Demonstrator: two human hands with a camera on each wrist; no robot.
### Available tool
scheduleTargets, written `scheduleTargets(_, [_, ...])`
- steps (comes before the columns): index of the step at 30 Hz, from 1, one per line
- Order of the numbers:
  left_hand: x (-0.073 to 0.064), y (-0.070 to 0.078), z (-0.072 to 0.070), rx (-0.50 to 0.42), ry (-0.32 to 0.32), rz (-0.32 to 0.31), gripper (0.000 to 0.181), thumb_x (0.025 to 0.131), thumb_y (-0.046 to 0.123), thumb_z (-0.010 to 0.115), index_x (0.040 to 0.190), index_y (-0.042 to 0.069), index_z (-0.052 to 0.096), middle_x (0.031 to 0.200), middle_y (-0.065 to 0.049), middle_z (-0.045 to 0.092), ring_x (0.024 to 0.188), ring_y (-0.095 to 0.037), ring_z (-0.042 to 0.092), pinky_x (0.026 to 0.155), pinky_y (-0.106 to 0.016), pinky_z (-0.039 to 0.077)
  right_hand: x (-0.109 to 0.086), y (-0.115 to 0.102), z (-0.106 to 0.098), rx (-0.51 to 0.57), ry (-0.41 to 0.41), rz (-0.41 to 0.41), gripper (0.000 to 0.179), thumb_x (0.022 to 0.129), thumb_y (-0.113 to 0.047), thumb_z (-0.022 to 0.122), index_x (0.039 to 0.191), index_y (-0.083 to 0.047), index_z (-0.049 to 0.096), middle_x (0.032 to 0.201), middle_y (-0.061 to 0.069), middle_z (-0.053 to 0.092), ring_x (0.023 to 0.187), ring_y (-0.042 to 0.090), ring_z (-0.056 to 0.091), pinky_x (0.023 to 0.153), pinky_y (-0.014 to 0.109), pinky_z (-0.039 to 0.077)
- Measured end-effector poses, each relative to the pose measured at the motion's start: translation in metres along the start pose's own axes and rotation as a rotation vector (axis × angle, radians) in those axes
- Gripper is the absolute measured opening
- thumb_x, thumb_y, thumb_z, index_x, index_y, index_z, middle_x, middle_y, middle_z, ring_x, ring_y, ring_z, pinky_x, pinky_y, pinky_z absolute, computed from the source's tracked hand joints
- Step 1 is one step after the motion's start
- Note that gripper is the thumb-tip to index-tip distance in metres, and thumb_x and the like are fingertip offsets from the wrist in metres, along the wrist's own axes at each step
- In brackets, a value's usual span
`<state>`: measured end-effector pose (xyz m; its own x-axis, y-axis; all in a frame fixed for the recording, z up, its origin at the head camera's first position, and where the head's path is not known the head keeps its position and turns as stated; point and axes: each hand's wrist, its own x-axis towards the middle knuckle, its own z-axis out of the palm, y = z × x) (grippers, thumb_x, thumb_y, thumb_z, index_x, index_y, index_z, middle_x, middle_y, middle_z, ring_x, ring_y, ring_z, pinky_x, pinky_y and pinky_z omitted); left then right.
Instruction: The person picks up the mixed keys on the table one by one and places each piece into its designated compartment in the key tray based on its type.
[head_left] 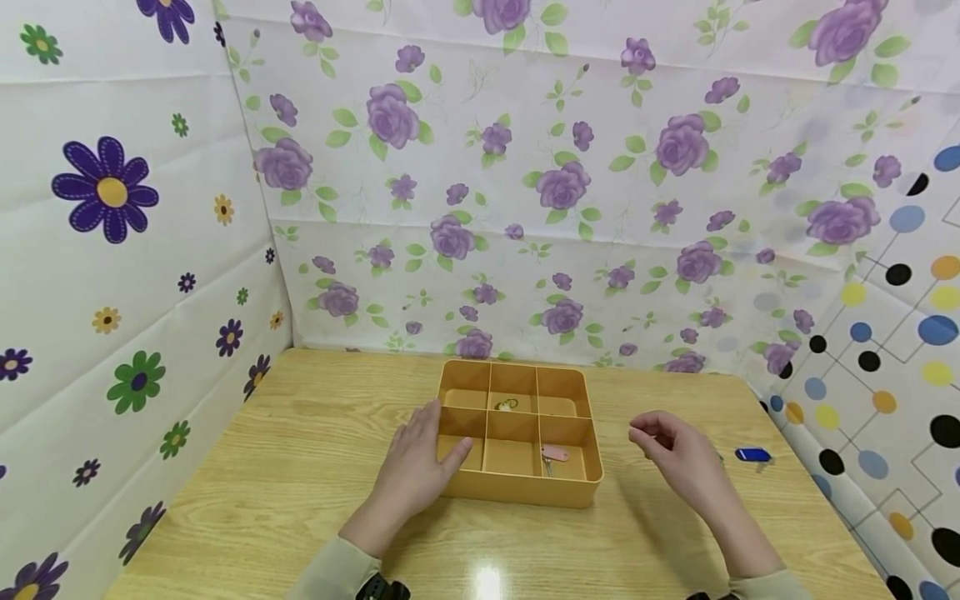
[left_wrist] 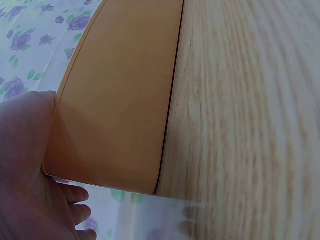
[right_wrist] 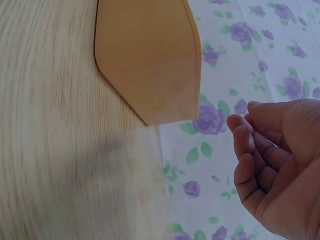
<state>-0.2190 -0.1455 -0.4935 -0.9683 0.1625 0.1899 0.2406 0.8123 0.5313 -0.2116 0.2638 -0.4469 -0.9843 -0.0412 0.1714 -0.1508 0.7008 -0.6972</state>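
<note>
An orange-tan six-compartment box [head_left: 521, 487] stands on the table. My left hand [head_left: 412, 458] rests at its near-left corner, thumb over the rim and fingers along the left side. In the left wrist view, the thumb touches the top edge of the box [left_wrist: 115, 100]. Right of the box, my right hand [head_left: 682, 458] hovers above the table, fingers loosely bent; the right wrist view shows nothing in it. A pink key tag [head_left: 555, 452] with a key lies in the near-right compartment. In the far-middle compartment sits a small whitish keyring [head_left: 507, 405] with a gold-coloured ring.
On the table's right side lies a blue key tag [head_left: 753, 455] with keys. A small green bit shows just behind my right wrist, mostly hidden. Patterned cloths [head_left: 480, 250] enclose the wooden table [head_left: 337, 392] at the back and both sides.
</note>
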Motion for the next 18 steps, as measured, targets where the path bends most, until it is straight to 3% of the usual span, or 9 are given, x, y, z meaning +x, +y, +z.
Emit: scheduleTargets(18, [0.001, 0.0, 0.0, -0.011, 0.002, 0.001, 0.103, 0.109, 0.074, 0.046, 0.174, -0.002, 0.021, 0.179, -0.021, 0.026, 0.166, -0.042, 0.02, 0.134, -0.063, 0.014, 0.0, 0.04, -0.034, -0.092, -0.039, 0.051, 0.047, 0.113, -0.042, 0.066, 0.14, -0.004, 0.069, 0.114, 0.004, 0.077, 0.092, 0.023, 0.072, 0.066, 0.031, 0.057])
